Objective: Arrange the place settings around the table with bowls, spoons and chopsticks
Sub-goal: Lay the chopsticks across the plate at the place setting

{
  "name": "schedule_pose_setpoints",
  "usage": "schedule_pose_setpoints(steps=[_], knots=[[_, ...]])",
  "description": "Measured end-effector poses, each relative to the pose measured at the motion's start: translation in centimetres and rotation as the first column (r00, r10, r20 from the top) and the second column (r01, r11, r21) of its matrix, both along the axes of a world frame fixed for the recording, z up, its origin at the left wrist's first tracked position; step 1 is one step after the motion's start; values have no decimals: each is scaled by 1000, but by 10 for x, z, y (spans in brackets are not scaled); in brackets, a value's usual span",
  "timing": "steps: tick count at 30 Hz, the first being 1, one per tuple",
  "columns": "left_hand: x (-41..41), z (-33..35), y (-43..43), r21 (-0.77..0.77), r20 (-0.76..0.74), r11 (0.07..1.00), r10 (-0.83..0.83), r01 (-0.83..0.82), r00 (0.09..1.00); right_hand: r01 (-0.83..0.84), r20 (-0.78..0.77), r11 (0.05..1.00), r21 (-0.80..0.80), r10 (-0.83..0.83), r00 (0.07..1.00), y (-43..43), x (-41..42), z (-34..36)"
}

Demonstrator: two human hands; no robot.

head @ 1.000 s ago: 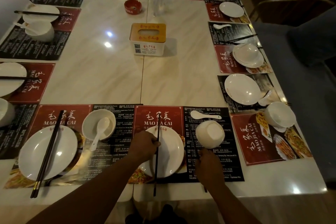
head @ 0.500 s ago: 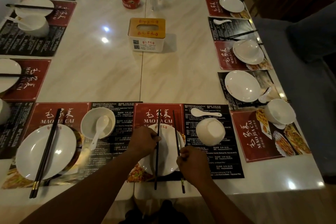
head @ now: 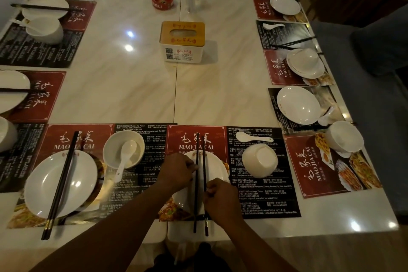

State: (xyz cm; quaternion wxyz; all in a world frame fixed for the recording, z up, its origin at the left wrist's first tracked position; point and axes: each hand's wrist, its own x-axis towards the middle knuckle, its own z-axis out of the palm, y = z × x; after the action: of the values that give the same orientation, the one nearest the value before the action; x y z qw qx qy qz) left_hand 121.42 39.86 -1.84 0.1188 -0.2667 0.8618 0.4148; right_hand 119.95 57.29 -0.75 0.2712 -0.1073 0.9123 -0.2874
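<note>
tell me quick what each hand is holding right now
left hand: pinches the left chopstick
right hand: pinches the right chopstick

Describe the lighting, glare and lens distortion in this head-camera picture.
Head view: dim, warm light; bright glare spots on the table top and its near-right corner; wide-angle lens bows the table edges; placemat small print is blurred; left hand, right hand and chopsticks are readable.
</note>
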Motion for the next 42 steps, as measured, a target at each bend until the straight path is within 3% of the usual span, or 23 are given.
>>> schedule_pose_setpoints(steps=[6,16,27,42], knots=[[9,3,-19,-157,-76,987,26,-38,997,-19,-5,1000,4,19,1000,-7,1,1],[19,-2,-30,-190,-87,981,24,-40,996,-18,-77,999,27,20,997,-16,5,0],[19,0,-34,-178,-79,983,33,-47,996,-59,-62,994,97,65,996,-20,7,-8],[23,-1,-34,-173,-84,983,48,-61,995,-62,-40,996,71,65,997,-18,7,0]])
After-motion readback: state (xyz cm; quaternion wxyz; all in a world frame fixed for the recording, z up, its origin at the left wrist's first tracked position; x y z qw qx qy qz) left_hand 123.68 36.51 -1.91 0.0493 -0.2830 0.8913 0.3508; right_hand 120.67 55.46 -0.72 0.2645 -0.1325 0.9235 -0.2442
